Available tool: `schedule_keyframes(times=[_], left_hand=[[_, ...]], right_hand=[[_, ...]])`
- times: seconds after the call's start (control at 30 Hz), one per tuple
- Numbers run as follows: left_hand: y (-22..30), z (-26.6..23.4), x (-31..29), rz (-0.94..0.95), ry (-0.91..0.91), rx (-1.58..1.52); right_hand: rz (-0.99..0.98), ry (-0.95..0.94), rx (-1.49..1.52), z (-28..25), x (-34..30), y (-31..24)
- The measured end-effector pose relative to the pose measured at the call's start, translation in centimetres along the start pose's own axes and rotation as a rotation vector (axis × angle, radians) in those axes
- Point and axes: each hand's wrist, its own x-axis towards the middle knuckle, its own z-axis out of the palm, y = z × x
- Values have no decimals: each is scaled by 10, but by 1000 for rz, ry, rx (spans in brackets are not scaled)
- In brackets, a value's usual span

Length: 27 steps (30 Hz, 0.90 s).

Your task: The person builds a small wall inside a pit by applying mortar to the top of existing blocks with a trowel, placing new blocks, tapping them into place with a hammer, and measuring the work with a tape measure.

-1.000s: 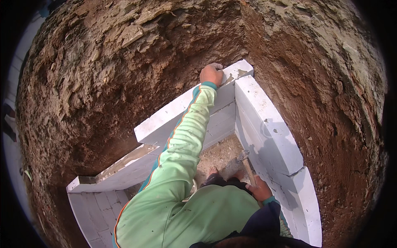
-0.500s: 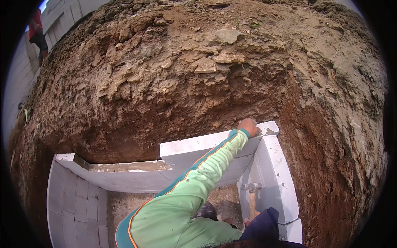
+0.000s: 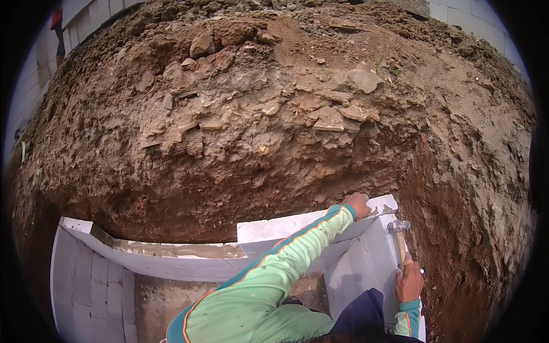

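Observation:
My left hand [image 3: 358, 204] lies on the top edge of a long white block [image 3: 273, 229], close to the corner. Its fingers are curled over the edge, partly out of sight. My right hand [image 3: 409, 281] is closed around the wooden handle of a hammer [image 3: 402, 243]. The metal head points away from me, over the top of the right-hand white wall [image 3: 377, 257], near the corner. Whether the head touches the wall I cannot tell. Left of the long block, a lower course carries a strip of grey-brown mortar [image 3: 177, 250].
White block walls [image 3: 97, 280] enclose the pit on the left, far and right sides, with a dirty floor [image 3: 171, 294] between them. A steep earth bank [image 3: 229, 171] with loose stones rises behind. Someone in red and dark clothing [image 3: 58, 28] stands at the far upper left.
My right hand has come up from low inside the right wall, bringing the hammer up to the corner. The left hand stays on the block. The whole view has shifted a little.

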Motion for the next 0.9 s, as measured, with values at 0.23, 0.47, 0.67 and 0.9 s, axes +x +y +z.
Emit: schedule_keyframes(times=[0.23, 0.47, 0.67, 0.9], left_hand=[[-39, 2, -5, 27, -15, 87], [-1, 1, -23, 22, -45, 165], [-25, 9, -35, -16, 28, 121], [-4, 13, -37, 21, 46, 102]], right_hand=[[-60, -82, -133, 2, 28, 30], [-77, 152, -139, -34, 55, -19], [-935, 531, 435, -132, 187, -259], [-1069, 411, 591, -180, 335, -459]])
